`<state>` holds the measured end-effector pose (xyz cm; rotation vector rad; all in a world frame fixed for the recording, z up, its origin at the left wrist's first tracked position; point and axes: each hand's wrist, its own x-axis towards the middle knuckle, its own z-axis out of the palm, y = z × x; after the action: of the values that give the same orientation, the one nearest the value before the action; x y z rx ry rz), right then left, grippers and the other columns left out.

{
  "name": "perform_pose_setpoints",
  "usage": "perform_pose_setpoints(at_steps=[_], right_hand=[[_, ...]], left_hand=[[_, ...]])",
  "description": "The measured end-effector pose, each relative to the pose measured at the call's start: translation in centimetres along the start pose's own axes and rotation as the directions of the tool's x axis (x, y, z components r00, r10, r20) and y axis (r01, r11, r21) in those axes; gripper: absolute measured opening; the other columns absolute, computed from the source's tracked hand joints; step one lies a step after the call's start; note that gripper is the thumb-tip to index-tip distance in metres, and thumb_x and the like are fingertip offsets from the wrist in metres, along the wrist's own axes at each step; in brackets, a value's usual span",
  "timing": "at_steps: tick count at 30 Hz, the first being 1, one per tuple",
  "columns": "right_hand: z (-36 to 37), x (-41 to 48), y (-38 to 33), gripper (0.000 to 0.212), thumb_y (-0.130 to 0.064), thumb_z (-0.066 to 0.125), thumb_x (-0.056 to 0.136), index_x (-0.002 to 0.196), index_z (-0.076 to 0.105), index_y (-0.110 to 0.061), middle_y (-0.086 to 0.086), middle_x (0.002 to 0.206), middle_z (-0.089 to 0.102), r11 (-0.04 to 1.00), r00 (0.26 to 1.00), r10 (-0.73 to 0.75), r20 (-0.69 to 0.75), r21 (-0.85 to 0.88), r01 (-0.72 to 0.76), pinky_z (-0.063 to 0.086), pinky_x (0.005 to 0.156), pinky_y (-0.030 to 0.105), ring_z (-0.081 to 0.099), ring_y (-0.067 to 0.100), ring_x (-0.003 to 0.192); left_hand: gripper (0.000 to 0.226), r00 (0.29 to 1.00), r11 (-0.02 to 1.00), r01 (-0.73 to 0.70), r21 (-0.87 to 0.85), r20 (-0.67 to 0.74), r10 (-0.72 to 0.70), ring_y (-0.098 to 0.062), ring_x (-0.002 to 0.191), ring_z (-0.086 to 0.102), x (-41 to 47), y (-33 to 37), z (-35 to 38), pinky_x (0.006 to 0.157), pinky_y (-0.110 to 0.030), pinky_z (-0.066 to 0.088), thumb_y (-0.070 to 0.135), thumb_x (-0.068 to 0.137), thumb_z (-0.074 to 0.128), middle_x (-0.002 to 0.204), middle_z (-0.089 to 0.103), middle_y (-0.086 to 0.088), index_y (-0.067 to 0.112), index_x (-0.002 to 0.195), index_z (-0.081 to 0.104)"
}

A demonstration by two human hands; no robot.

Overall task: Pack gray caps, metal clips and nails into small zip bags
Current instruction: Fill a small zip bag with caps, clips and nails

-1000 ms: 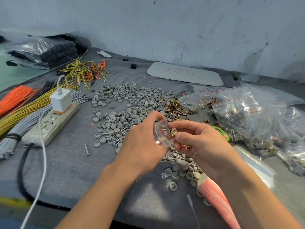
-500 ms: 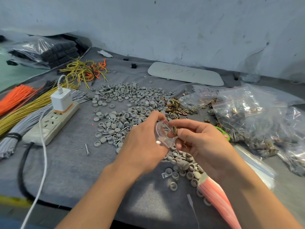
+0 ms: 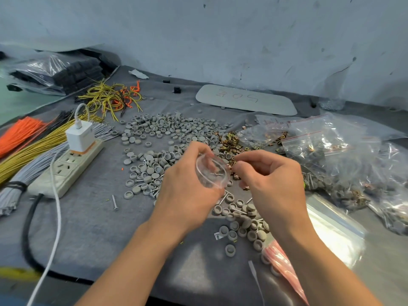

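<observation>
Zip bag (image 3: 211, 172) contents blurred, indistinct

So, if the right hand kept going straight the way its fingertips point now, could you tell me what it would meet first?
Most likely the open mouth of the small zip bag that the left hand holds open. The right hand points leftward at it, fingertips pinched near the bag's rim; depth is unclear from one view.

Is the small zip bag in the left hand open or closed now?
Open: the small zip bag has its mouth spread into an oval by the left hand.
</observation>
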<state>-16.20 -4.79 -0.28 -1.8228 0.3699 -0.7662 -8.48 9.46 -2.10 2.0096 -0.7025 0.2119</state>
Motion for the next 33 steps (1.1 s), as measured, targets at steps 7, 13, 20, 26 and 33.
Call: perform_pose_setpoints(at_steps=[7, 13, 20, 26, 33], right_hand=[[0.4, -1.0, -0.8, 0.044, -0.020, 0.078, 0.076, 0.115, 0.074, -0.040, -0.007, 0.106, 0.078, 0.993, 0.863, 0.032, 0.504, 0.085, -0.087, 0.062, 0.086, 0.040, 0.075, 0.015, 0.097], [1.3, -1.1, -0.5, 0.032, -0.010, 0.083, 0.079, 0.106, 0.077, -0.023, -0.003, 0.095, 0.079, 0.995, 0.903, 0.007, 0.429, 0.087, -0.049, 0.063, 0.082, 0.040, 0.075, 0.013, 0.090], [1.6, -0.6, -0.4, 0.015, -0.013, 0.076, 0.090, 0.075, 0.078, -0.015, 0.013, 0.067, 0.072, 0.982, 0.987, 0.097, 0.128, 0.147, -0.115, 0.052, 0.061, 0.050, 0.058, 0.023, 0.060], [0.4, 0.0, -0.2, 0.015, 0.000, 0.076, 0.087, 0.077, 0.080, -0.010, 0.010, 0.064, 0.071, 0.926, 0.979, 0.176, 0.101, 0.319, -0.200, 0.049, 0.053, 0.021, 0.057, 0.015, 0.054], [0.5, 0.1, -0.1, 0.012, 0.000, 0.075, 0.087, 0.076, 0.075, -0.005, 0.012, 0.063, 0.068, 0.873, 0.961, 0.250, 0.115, 0.402, -0.275, 0.049, 0.054, 0.020, 0.057, 0.014, 0.052]], left_hand=[[0.072, 0.973, 0.905, 0.115, -0.409, -0.138, -0.186, -0.015, 0.085, 0.071, 0.4, 0.8, -0.2, 0.080, -0.054, 0.060, 0.044, 0.044, 0.086, 0.094, 0.067, 0.013, 0.048, 0.103, 0.044], [0.114, 0.951, 0.756, 0.296, -0.584, 0.108, -0.288, -0.013, 0.106, 0.072, 0.3, 1.4, -0.1, 0.092, -0.044, 0.058, 0.072, 0.037, 0.089, 0.117, 0.071, 0.006, 0.041, 0.138, 0.045], [0.031, 0.951, 0.634, 0.299, -0.713, 0.169, -0.259, -0.008, 0.084, 0.073, 0.4, 1.6, -0.8, 0.065, -0.018, 0.055, 0.034, 0.088, 0.067, 0.097, 0.077, -0.002, 0.019, 0.116, 0.068], [0.008, 0.948, 0.718, 0.247, -0.651, 0.009, -0.319, -0.008, 0.062, 0.068, 0.7, 0.7, -1.6, 0.061, -0.014, 0.052, 0.007, 0.085, 0.078, 0.069, 0.074, -0.004, 0.014, 0.084, 0.077], [0.020, 0.929, 0.774, 0.261, -0.577, -0.069, -0.365, -0.011, 0.061, 0.073, 0.7, 0.2, -2.4, 0.058, -0.017, 0.055, 0.015, 0.076, 0.088, 0.068, 0.077, -0.003, 0.034, 0.071, 0.082]])
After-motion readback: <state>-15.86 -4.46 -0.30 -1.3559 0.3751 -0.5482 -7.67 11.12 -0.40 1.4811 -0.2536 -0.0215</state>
